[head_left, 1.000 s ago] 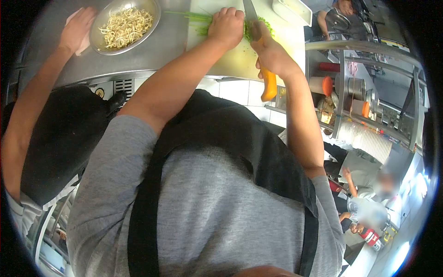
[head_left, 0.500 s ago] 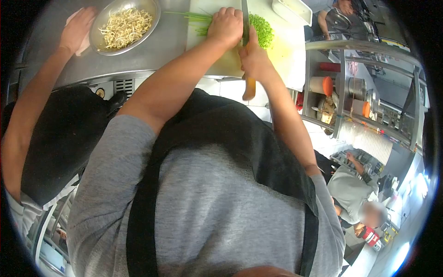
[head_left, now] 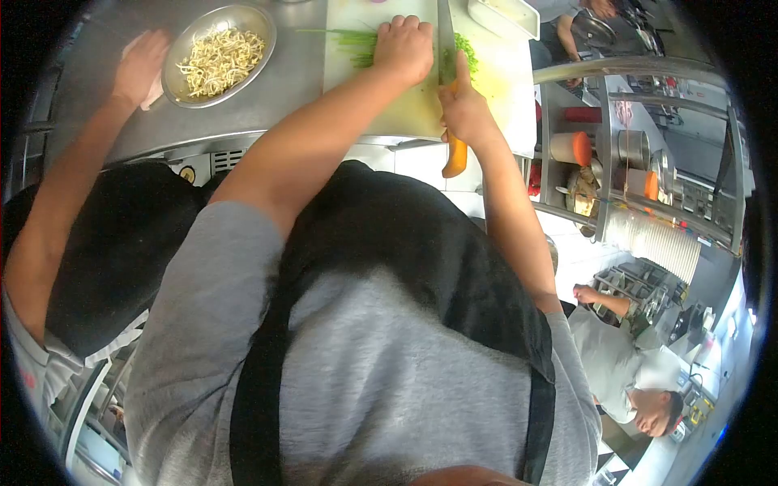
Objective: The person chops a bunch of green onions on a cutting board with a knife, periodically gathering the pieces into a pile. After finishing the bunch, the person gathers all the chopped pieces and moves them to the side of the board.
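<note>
The left hand point(head_left: 403, 49) is curled in a fist on the green stalks point(head_left: 347, 39), pinning them to the cutting board point(head_left: 405, 109), and the right hand point(head_left: 466, 109) is closed around the orange-handled knife point(head_left: 446, 49), its blade right against the left knuckles. With so little room there, a fingertip creeping out (or the bunch rolling underneath) could meet the edge. The chopped greens point(head_left: 464, 44) just right of the blade could scatter.

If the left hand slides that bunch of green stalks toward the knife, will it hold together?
Probably floppy and light: the green stalks are thin, long, and splay beyond the left hand. They likely slide easily over the smooth cutting board toward the knife, though loose ends may fan out unless pinched.
</note>
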Motion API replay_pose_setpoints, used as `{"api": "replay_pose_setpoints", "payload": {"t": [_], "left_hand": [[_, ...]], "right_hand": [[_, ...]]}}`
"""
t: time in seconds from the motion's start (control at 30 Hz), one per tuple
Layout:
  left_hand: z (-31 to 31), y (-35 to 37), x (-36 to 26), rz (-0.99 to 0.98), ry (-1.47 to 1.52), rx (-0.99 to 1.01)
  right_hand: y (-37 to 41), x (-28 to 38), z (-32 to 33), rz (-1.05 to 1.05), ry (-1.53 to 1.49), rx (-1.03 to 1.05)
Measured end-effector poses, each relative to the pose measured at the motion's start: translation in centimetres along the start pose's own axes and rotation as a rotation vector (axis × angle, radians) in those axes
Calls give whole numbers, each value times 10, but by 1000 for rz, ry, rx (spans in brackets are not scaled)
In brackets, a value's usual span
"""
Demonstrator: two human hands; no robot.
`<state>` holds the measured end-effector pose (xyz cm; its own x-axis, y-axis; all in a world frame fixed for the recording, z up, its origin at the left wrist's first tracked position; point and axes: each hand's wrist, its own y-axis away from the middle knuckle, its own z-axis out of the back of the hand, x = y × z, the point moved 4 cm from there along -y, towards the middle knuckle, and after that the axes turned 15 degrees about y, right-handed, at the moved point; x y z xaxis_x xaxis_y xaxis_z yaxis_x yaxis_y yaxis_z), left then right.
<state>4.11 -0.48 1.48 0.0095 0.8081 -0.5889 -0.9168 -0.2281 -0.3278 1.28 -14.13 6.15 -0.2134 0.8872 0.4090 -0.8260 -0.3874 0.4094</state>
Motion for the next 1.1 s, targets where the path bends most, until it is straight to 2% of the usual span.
{"api": "replay_pose_setpoints", "payload": {"t": [0.2, 0.43, 0.53, 0.63, 0.73, 0.93, 1.1], "left_hand": [[20, -2, 12, -40, 9, -26], [12, 8, 13, -63, 40, -83], [9, 3, 15, 0, 44, 49], [21, 3, 18, -112, 82, 245], [30, 10, 22, -240, 12, 361], [25, 6, 14, -122, 61, 312], [21, 19, 12, -166, 47, 143]], "right_hand": [[-10, -3, -6, 64, 168, -90], [-6, 7, -12, 103, 288, -49], [-5, 10, -9, 103, 293, -67], [-8, 2, -9, 102, 246, -82], [-8, 2, -10, 102, 234, -81], [-13, -3, -12, 143, 289, -122], [-11, 0, -12, 125, 272, -108]]}}
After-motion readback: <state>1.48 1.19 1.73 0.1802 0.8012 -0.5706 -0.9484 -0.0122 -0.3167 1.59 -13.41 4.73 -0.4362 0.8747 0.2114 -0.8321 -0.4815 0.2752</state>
